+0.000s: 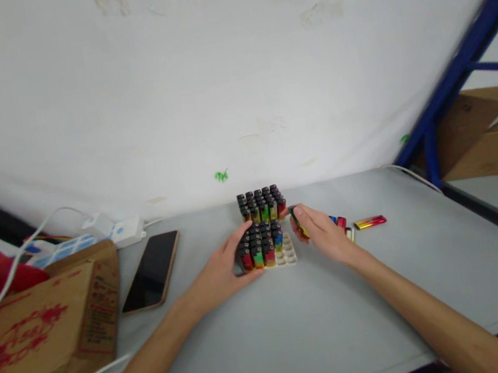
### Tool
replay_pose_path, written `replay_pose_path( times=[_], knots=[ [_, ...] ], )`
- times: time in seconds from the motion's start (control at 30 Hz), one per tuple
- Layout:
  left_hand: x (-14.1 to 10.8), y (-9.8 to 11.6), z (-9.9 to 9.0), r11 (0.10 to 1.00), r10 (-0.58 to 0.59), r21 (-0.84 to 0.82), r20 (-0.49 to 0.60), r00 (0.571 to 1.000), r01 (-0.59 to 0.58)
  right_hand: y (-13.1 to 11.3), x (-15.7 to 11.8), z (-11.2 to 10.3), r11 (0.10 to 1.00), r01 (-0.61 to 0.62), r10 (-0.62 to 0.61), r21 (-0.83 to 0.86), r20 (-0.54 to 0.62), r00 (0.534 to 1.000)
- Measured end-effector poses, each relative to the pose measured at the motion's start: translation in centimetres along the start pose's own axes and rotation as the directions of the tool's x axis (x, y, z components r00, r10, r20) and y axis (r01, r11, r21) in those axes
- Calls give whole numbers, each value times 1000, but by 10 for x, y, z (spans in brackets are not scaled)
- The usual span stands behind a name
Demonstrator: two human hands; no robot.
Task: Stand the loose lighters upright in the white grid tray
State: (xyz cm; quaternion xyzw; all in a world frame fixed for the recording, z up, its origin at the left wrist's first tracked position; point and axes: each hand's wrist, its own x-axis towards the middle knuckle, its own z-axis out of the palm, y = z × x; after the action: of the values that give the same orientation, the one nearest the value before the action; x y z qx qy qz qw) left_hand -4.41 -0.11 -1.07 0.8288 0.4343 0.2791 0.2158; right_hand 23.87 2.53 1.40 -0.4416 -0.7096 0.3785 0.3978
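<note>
My left hand (219, 267) is curved around the left side of a white lighter tray (290, 255), thumb at its front corner and fingers at the back. Upright lighters (257, 256) with black tops and shiny coloured bodies fill the tray's left part; empty round holes show at the right. Just right of the tray, my right hand (322, 231) pinches a yellow lighter (301, 228) with a dark top, held tilted. Behind stands a second block of upright lighters (262, 203). Loose lighters (342, 221) lie partly hidden beyond my right hand.
A red-and-yellow lighter (370, 222) lies farther right on the grey table (276, 342). To the left are a phone (153, 271), a cardboard box (38, 333), a power strip (127, 232) and white cables. A blue metal frame (431, 154) stands at the right, with a wall behind.
</note>
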Motion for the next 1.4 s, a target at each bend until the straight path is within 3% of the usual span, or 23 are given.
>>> replay_pose_path(
  times=[0.13, 0.27, 0.5, 0.63, 0.83, 0.97, 1.2, 1.33, 1.4],
  knots=[
    [0, 1, 0, 1000, -10, -2, 1, 1000, 10, -5, -1, -6, 962, 165, -175, -217, -27, 984],
    [0, 0, 0, 1000, -8, 5, 9, 1000, 8, -7, -1, -11, 906, 198, -228, -374, -37, 973],
    [0, 1, 0, 1000, 1, 4, 9, 1000, -1, -13, -4, -12, 980, 70, -65, -186, 31, 997],
    [0, 1, 0, 1000, -4, 14, 12, 1000, 3, -10, -7, -5, 996, 40, -35, -85, 62, 997],
    [0, -1, 1, 1000, 10, -2, 0, 1000, -10, 0, -8, 1, 980, 102, -73, -170, 170, 983],
    [0, -2, 2, 1000, 18, -5, -4, 1000, -18, 3, -7, 3, 935, 212, -155, -283, 211, 965],
    [1, -2, 1, 1000, -3, 14, -2, 1000, 3, 10, -5, 10, 845, 274, -212, -460, 183, 960],
    [1, 0, 0, 1000, -3, 20, -3, 1000, 3, 15, -1, 9, 698, 430, -391, -573, 198, 899],
    [1, -1, 0, 1000, -8, 20, 1, 1000, 8, 19, 3, 9, 666, 481, -439, -571, 221, 871]
  ],
)
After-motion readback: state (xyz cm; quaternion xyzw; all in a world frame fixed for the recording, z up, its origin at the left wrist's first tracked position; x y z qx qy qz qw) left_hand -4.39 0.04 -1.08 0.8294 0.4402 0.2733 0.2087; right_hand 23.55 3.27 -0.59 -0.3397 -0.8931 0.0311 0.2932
